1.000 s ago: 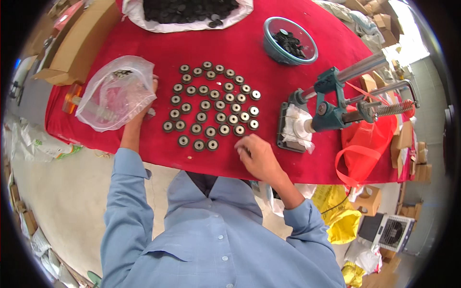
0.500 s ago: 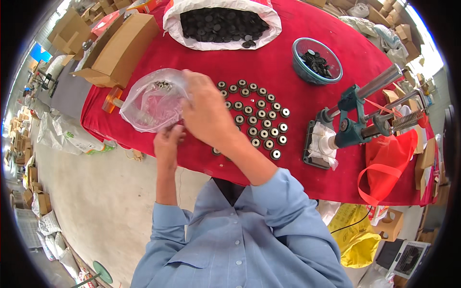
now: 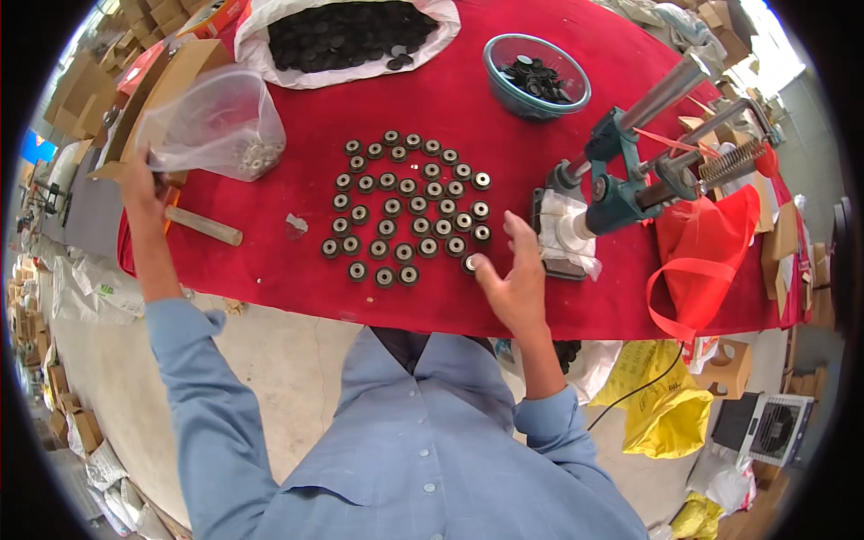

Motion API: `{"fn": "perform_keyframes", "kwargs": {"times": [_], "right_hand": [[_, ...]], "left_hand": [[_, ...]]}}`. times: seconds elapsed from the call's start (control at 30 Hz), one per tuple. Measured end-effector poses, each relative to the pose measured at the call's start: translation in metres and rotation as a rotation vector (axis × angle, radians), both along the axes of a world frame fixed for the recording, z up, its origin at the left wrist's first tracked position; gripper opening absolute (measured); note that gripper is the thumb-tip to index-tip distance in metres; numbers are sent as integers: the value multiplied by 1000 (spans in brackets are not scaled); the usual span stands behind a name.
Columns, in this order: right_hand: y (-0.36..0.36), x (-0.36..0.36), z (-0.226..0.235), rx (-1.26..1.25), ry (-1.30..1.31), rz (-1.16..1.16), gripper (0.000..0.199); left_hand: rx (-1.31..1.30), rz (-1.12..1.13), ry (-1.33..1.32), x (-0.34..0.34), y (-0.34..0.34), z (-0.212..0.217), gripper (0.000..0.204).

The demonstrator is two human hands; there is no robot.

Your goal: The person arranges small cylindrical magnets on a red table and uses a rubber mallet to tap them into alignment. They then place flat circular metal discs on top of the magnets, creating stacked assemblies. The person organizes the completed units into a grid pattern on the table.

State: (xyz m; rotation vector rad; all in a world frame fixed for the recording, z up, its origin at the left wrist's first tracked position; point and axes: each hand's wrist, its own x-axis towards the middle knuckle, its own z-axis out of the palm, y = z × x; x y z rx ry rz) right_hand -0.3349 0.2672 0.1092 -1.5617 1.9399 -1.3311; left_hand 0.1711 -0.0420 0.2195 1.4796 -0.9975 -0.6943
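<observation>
On the left, a clear plastic bag (image 3: 211, 121) with small metal parts in its bottom lies over the cardboard box's near side. My left hand (image 3: 144, 193) is closed on the bag's edge; the fingers are partly hidden. Beside that hand lies a mallet (image 3: 205, 225), its orange head mostly covered. Several round black parts with metal centres (image 3: 408, 187) stand spread over the red cloth in the middle. My right hand (image 3: 519, 286) is open at their right edge, thumb and fingers apart. Its thumb tip is close to one round part (image 3: 469, 263); contact is unclear.
A hand press (image 3: 621, 184) stands at the right, beside a red bag (image 3: 706, 252). Behind are a blue bowl of black discs (image 3: 540, 112) and a white sack of black discs (image 3: 351, 76). The cardboard box (image 3: 193, 67) sits far left. A plastic scrap (image 3: 295, 225) lies near the mallet.
My left hand has moved left with the plastic bag, exposing the mallet's handle. My right hand has left the bag and come right, toward the press. The view has shifted.
</observation>
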Motion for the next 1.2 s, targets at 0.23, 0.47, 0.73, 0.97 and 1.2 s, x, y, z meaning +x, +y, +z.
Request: {"fn": "perform_keyframes", "kwargs": {"times": [0.23,0.47,0.73,0.97,1.2], "right_hand": [[-2,6,-33,32,187,64,105],[-86,-16,-54,-76,172,-10,87],[-127,-14,-51,-125,124,229,57],[-177,-37,-31,-158,24,203,41],[-218,-7,-27,18,108,515,40]], "left_hand": [[-338,42,-307,-107,98,-35,32],[79,-715,-1011,-241,244,-129,139],[-90,-743,-1043,-260,209,-146,137],[-145,-741,-914,-240,153,-122,107],[-167,-895,-848,-259,45,-146,82]]}}
